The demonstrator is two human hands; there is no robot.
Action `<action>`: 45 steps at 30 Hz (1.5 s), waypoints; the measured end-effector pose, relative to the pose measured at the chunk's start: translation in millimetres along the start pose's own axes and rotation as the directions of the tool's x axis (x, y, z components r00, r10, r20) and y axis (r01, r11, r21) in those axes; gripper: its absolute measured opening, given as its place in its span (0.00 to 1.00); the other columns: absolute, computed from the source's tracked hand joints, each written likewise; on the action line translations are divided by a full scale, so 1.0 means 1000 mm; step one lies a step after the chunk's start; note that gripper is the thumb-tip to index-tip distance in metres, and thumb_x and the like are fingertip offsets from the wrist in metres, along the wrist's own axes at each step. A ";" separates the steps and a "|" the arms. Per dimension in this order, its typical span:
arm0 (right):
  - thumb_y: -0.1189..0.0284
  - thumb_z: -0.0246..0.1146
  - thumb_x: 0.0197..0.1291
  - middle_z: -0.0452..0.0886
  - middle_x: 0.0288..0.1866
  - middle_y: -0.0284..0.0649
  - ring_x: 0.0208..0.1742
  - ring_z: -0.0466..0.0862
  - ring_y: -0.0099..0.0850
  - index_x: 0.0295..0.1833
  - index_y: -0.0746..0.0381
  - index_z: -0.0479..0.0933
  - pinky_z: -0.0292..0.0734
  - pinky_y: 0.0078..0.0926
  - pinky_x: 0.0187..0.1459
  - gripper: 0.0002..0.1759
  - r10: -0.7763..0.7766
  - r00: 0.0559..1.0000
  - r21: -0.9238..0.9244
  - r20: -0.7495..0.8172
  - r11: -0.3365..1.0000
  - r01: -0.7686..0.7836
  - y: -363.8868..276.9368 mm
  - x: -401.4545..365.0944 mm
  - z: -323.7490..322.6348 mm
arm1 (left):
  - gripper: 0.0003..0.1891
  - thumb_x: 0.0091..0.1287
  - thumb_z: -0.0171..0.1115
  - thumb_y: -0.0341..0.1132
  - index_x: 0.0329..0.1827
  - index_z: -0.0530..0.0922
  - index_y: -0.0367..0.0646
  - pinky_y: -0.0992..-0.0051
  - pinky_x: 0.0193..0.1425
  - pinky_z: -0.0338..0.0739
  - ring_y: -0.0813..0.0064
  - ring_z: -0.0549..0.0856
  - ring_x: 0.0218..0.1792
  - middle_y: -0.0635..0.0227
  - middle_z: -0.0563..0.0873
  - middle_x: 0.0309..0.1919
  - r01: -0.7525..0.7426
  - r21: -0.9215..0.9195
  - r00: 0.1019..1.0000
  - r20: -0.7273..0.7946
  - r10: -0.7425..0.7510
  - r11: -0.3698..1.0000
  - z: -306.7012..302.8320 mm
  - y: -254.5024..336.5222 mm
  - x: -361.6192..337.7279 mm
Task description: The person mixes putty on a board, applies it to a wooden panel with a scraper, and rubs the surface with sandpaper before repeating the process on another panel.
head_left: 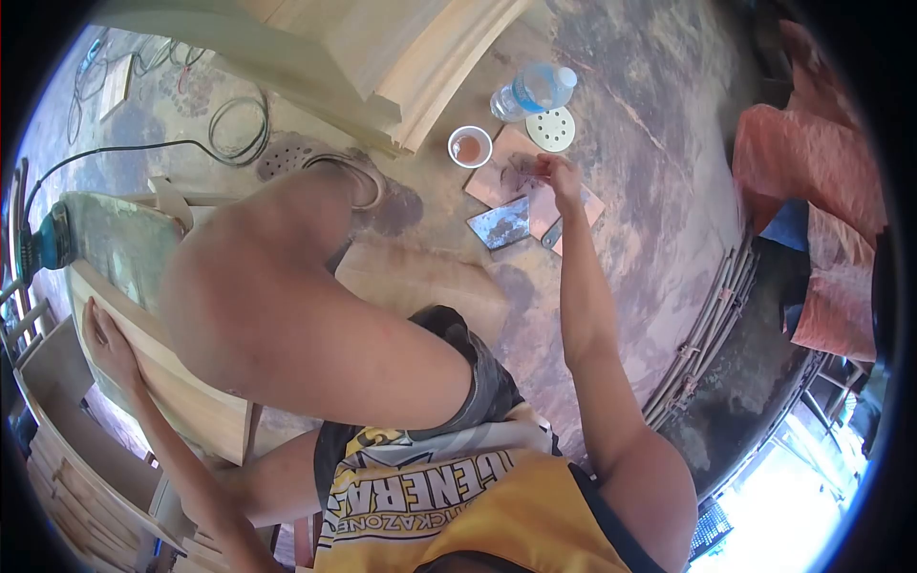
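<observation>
- Right hand (559,179), upper centre of the frame, fingertips pinched on a pinkish square sandpaper sheet (497,179) lying on the floor.
- Probably best to lift by 1 edge, clear of the grey sandpaper sheet (500,224) beside it.
- Left hand (110,344), at the left edge, spread flat on a pale curved wooden board (191,392).

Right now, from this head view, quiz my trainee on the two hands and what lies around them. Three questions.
1. True or false: the left hand lies on the curved wooden board.
2. What does the right hand reach down to on the floor? A) a cup B) the sandpaper sheets C) a power cable
3. Fill in: the round perforated disc lies right beside the ____.
Key: 1 true; 2 B; 3 water bottle.
</observation>
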State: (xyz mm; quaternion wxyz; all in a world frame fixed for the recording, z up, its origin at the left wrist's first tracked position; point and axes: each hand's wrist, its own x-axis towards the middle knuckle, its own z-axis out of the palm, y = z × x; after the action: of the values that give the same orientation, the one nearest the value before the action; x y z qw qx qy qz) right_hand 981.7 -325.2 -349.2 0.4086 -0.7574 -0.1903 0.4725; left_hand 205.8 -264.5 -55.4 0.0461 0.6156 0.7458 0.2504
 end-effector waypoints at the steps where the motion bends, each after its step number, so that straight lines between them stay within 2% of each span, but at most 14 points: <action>1: 0.75 0.50 0.63 0.86 0.41 0.43 0.37 0.86 0.30 0.51 0.71 0.82 0.82 0.25 0.42 0.19 0.055 0.997 0.031 0.052 0.998 -0.057 0.003 -0.002 0.000 | 0.21 0.79 0.53 0.42 0.68 0.76 0.39 0.68 0.71 0.69 0.64 0.77 0.66 0.58 0.80 0.65 -0.001 0.000 1.000 0.001 0.001 1.000 0.000 0.000 0.000; 5: 0.77 0.52 0.64 0.87 0.41 0.42 0.39 0.86 0.29 0.51 0.72 0.82 0.82 0.24 0.44 0.17 -0.045 0.998 -0.113 0.032 0.992 0.049 -0.007 -0.012 0.011 | 0.21 0.79 0.53 0.42 0.68 0.76 0.40 0.68 0.71 0.69 0.64 0.77 0.66 0.58 0.80 0.65 0.001 0.028 1.000 0.007 -0.001 1.000 0.001 0.005 -0.003; 7: 0.77 0.56 0.63 0.88 0.38 0.43 0.38 0.88 0.30 0.48 0.72 0.84 0.83 0.28 0.42 0.15 -0.417 0.908 0.003 -0.038 0.909 0.417 -0.035 -0.043 0.046 | 0.21 0.79 0.53 0.42 0.68 0.77 0.40 0.68 0.71 0.69 0.63 0.77 0.66 0.58 0.80 0.65 0.009 0.022 1.000 -0.010 -0.009 1.000 0.000 0.005 -0.001; 11: 0.74 0.63 0.56 0.89 0.36 0.48 0.39 0.90 0.41 0.45 0.63 0.86 0.84 0.34 0.45 0.12 -0.607 0.786 -0.404 0.121 0.693 0.597 -0.093 -0.093 0.108 | 0.21 0.78 0.54 0.43 0.67 0.78 0.41 0.67 0.71 0.70 0.61 0.78 0.66 0.56 0.80 0.64 -0.022 0.040 1.000 -0.018 0.023 0.999 0.001 -0.004 0.001; 13: 0.72 0.63 0.51 0.87 0.42 0.53 0.44 0.88 0.46 0.45 0.65 0.86 0.83 0.38 0.48 0.16 -0.343 0.839 -0.737 0.422 0.410 0.538 -0.105 -0.084 0.125 | 0.21 0.78 0.54 0.43 0.67 0.78 0.41 0.67 0.71 0.70 0.60 0.78 0.66 0.56 0.80 0.64 -0.030 0.038 0.999 -0.012 0.031 0.999 0.000 -0.005 0.001; 19: 0.64 0.61 0.50 0.86 0.47 0.56 0.54 0.85 0.50 0.41 0.66 0.86 0.80 0.44 0.55 0.19 0.094 0.785 -0.787 0.612 0.165 0.594 -0.091 -0.024 0.159 | 0.21 0.78 0.54 0.43 0.67 0.78 0.41 0.67 0.70 0.70 0.58 0.78 0.65 0.56 0.81 0.64 0.010 0.046 1.000 -0.019 -0.009 0.999 -0.001 0.004 -0.003; 25: 0.62 0.58 0.52 0.85 0.48 0.57 0.52 0.85 0.53 0.42 0.69 0.85 0.79 0.44 0.56 0.22 0.055 0.849 -0.777 0.526 0.436 0.453 -0.086 -0.005 0.157 | 0.20 0.78 0.55 0.42 0.66 0.78 0.41 0.67 0.71 0.69 0.60 0.78 0.66 0.57 0.81 0.64 0.010 0.079 1.000 -0.019 -0.009 0.997 0.000 0.004 -0.003; 29: 0.63 0.59 0.51 0.85 0.45 0.58 0.46 0.87 0.52 0.41 0.70 0.85 0.81 0.42 0.52 0.21 -0.013 0.847 -0.824 0.531 0.227 0.520 -0.087 0.004 0.153 | 0.20 0.78 0.55 0.42 0.66 0.78 0.40 0.67 0.72 0.69 0.61 0.78 0.66 0.57 0.81 0.64 0.005 0.024 1.000 -0.029 -0.004 1.000 0.000 0.004 -0.002; 31: 0.68 0.64 0.52 0.88 0.39 0.55 0.40 0.89 0.44 0.37 0.70 0.86 0.85 0.36 0.45 0.16 0.020 0.851 -0.662 0.526 0.638 0.394 -0.097 -0.006 0.137 | 0.21 0.78 0.55 0.42 0.66 0.77 0.39 0.68 0.72 0.69 0.61 0.78 0.66 0.57 0.81 0.64 -0.006 0.009 1.000 -0.028 0.007 1.000 0.000 0.004 -0.002; 32: 0.68 0.64 0.52 0.88 0.39 0.55 0.40 0.89 0.44 0.37 0.70 0.86 0.85 0.36 0.45 0.16 0.023 0.851 -0.664 0.524 0.636 0.392 -0.101 -0.011 0.131 | 0.21 0.78 0.55 0.42 0.67 0.77 0.39 0.68 0.72 0.69 0.62 0.78 0.66 0.57 0.81 0.64 -0.026 0.039 0.999 -0.023 0.027 0.999 -0.001 0.003 -0.001; 34: 0.78 0.67 0.52 0.88 0.37 0.47 0.43 0.89 0.30 0.42 0.73 0.86 0.87 0.27 0.44 0.12 0.091 0.850 -0.389 0.519 0.911 0.139 -0.113 -0.021 0.116 | 0.21 0.78 0.55 0.42 0.67 0.77 0.38 0.68 0.72 0.69 0.62 0.78 0.67 0.56 0.81 0.64 -0.044 0.062 0.999 -0.011 0.044 0.997 -0.002 0.004 -0.001; 37: 0.78 0.64 0.57 0.87 0.41 0.50 0.42 0.89 0.34 0.45 0.75 0.84 0.88 0.27 0.44 0.12 0.145 0.868 -0.286 0.476 0.958 -0.003 -0.140 -0.051 0.084 | 0.21 0.79 0.54 0.42 0.67 0.77 0.38 0.68 0.73 0.68 0.63 0.77 0.67 0.56 0.80 0.65 0.002 0.008 1.000 -0.006 -0.002 1.000 0.000 0.007 -0.003; 43: 0.75 0.65 0.61 0.88 0.43 0.49 0.41 0.89 0.33 0.46 0.74 0.84 0.87 0.27 0.47 0.13 0.324 0.788 -0.513 0.523 0.858 -0.012 -0.092 -0.021 0.040 | 0.20 0.78 0.55 0.42 0.67 0.78 0.40 0.68 0.72 0.68 0.62 0.78 0.66 0.57 0.81 0.64 -0.009 0.069 1.000 -0.014 0.010 0.998 -0.002 0.010 -0.003; 45: 0.75 0.65 0.60 0.88 0.42 0.48 0.41 0.88 0.32 0.45 0.74 0.85 0.86 0.29 0.47 0.13 0.244 0.907 -0.515 0.342 0.857 -0.036 -0.038 0.007 0.029 | 0.20 0.78 0.55 0.42 0.66 0.78 0.41 0.68 0.72 0.69 0.62 0.78 0.66 0.57 0.82 0.64 -0.002 0.057 1.000 -0.015 0.003 0.998 -0.003 0.007 -0.003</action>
State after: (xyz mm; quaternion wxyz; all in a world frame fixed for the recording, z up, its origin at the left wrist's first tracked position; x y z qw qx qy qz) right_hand 963.7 -285.1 -329.5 0.1165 -0.7374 -0.3269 0.5795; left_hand 211.8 -267.3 -50.9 0.0225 0.6158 0.7522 0.2336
